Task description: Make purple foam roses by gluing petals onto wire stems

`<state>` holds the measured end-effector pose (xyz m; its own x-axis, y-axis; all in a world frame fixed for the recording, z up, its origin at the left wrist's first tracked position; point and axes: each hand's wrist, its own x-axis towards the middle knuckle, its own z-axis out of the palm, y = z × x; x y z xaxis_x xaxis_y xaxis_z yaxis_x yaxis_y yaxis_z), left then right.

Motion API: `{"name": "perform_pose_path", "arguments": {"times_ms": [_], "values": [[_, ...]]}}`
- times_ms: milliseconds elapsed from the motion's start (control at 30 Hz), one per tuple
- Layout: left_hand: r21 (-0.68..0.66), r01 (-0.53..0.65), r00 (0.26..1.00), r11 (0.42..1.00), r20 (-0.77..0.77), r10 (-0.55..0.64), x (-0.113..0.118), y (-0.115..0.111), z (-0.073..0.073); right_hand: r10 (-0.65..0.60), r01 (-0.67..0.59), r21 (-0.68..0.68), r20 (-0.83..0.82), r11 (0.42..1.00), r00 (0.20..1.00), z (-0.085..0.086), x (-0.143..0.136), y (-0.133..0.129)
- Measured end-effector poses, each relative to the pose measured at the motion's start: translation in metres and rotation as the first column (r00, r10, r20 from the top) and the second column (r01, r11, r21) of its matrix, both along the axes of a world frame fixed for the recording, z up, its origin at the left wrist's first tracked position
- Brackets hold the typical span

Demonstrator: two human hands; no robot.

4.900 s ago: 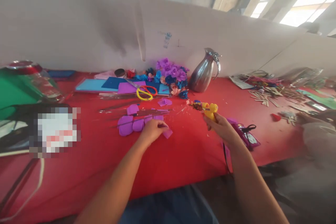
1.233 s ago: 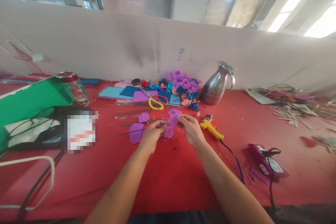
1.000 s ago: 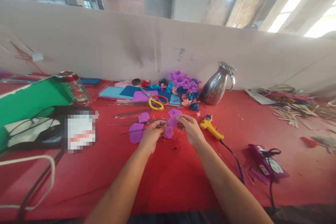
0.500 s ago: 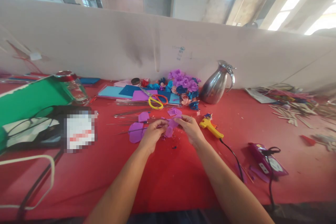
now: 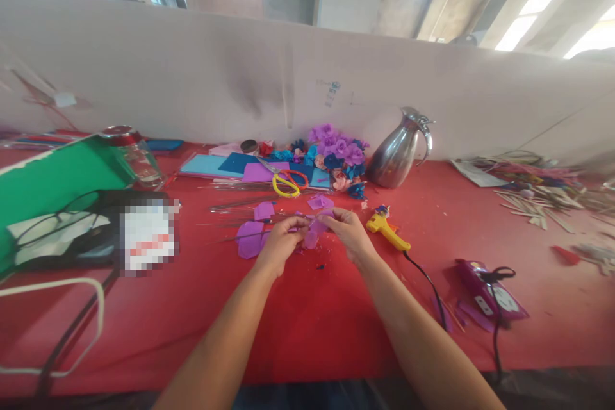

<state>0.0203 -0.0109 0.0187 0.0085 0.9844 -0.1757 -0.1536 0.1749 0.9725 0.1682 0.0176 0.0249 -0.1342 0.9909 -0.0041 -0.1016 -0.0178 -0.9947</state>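
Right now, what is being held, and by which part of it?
A purple paper piece, by its edge, in the right hand; whether the left hand grips anything is too small to tell.

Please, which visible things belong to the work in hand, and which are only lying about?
Likely part of the work:
purple paper, at the fingertips of the left hand and right hand
yellow glue gun, near the right hand
loose purple pieces, near the left hand

Probably just lying about:
metal jug, by the wall
red-lidded jar, far left
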Motion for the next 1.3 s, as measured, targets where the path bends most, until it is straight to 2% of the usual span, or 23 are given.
{"name": "perform_pose_path", "arguments": {"times_ms": [233,467,700,867,1300], "values": [[0.046,-0.004,0.999,0.999,-0.051,0.006,-0.0011,0.0021,-0.0052,0.006,-0.006,-0.009,0.004,1.0,1.0,0.0005,-0.0003,-0.0012],[0.026,0.008,1.0,1.0,-0.016,-0.008,-0.0007,0.002,-0.0046,0.044,-0.045,-0.027,-0.033,0.999,0.998,0.0002,0.0007,-0.0003],[0.066,-0.008,0.998,0.998,-0.07,0.012,-0.0018,0.0023,-0.0049,0.05,-0.051,-0.027,-0.037,0.998,0.998,0.0007,0.0006,-0.0002],[0.059,-0.018,0.998,0.998,-0.065,0.021,-0.0006,0.0012,-0.0018,0.049,-0.05,-0.023,-0.011,0.999,0.999,0.0002,0.0001,0.0001],[0.096,-0.003,0.997,0.995,-0.075,0.01,-0.0016,0.0023,-0.0049,0.06,-0.059,-0.011,0.044,0.998,0.997,-0.0024,0.0019,0.0014]]}}
